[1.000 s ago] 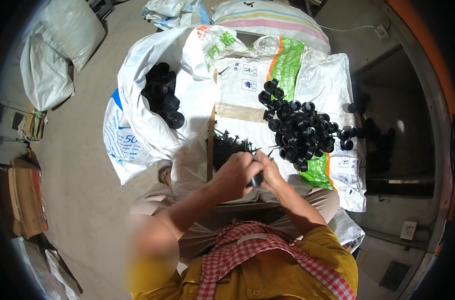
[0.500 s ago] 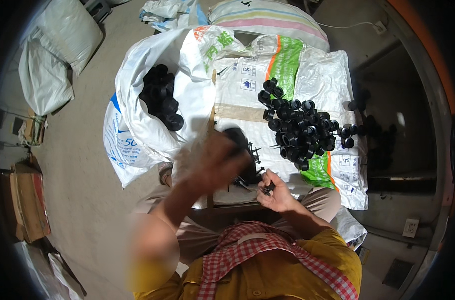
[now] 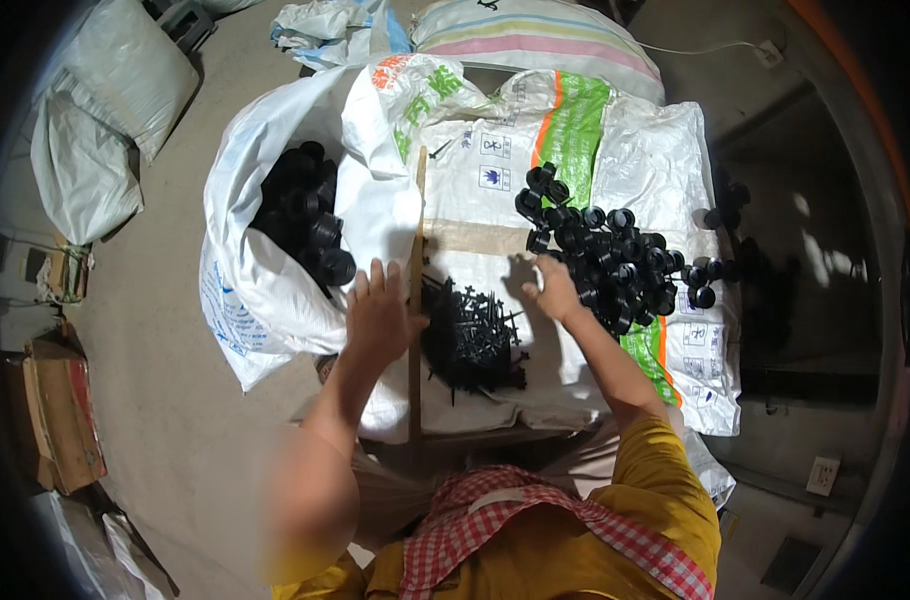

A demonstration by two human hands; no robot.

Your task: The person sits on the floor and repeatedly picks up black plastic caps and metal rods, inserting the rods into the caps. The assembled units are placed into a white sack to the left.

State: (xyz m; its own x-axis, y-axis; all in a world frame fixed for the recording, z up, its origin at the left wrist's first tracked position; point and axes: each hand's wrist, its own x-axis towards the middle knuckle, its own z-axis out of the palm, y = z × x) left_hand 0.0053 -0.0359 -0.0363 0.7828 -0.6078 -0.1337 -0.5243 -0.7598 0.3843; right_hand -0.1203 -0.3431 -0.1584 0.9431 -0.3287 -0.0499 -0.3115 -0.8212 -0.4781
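Note:
My left hand [image 3: 378, 312] is open, its fingers spread beside the mouth of a white woven sack [image 3: 375, 180] that holds black round caps [image 3: 320, 230]. Nothing shows in it. Toward the right, my right hand [image 3: 555, 290] reaches to the left edge of a heap of black round caps [image 3: 615, 265]. Its thumb stands apart from the other fingers, and I see nothing held. Between my hands lies a pile of small black spiky plastic pieces [image 3: 480, 335] on flattened white sacking [image 3: 475, 215].
A narrow wooden strip [image 3: 416, 300] runs between the sack and the pile. One loose black piece [image 3: 440, 150] lies farther back. A full striped sack [image 3: 535, 45] stands behind, white sacks [image 3: 125, 80] at far left, and a cardboard box [image 3: 60, 410] on the left floor.
My left hand, blurred over the spiky pile before, has moved left to the sack. My right hand has moved farther away, to the cap heap; the small black piece it held no longer shows.

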